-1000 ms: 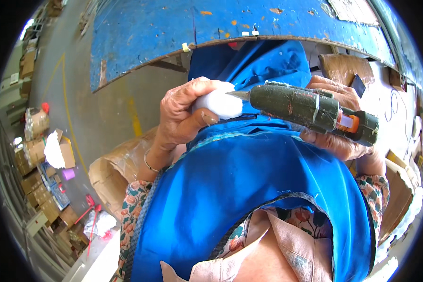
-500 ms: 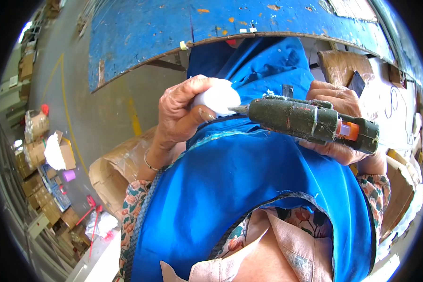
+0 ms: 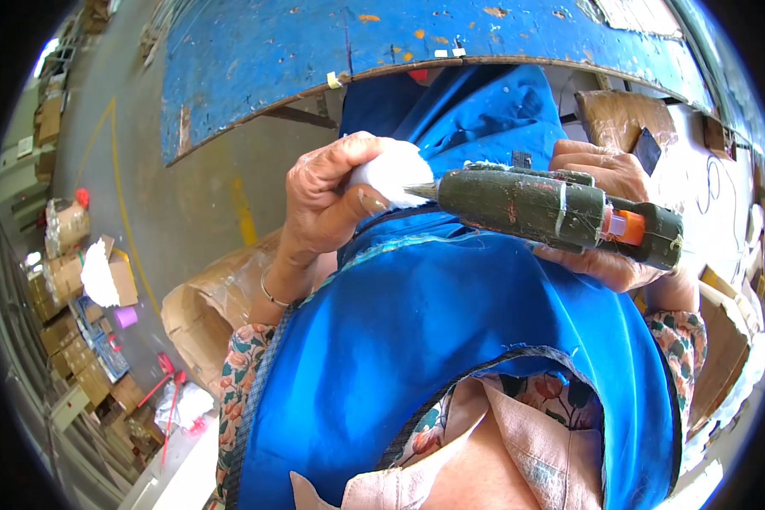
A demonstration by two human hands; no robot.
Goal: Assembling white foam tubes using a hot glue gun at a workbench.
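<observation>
Our left hand point(image 3: 327, 204) pinches a small white fluffy ball point(image 3: 393, 172); our right hand point(image 3: 608, 212) grips the dark green glue gun point(image 3: 552, 206), nozzle touching it. Hot glue could burn our fingers point(image 3: 367, 202), being so close.

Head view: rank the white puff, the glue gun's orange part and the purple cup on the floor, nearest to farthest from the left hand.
1. White puff, pinched in the left hand.
2. Orange part, off to the right on the glue gun.
3. Purple cup, far left on the floor.

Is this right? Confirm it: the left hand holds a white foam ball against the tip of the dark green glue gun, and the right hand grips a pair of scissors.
Not quite. In the head view the right hand grips the dark green glue gun itself; no scissors show. The rest stands: the left hand holds the white foam ball against the gun's tip.
</observation>
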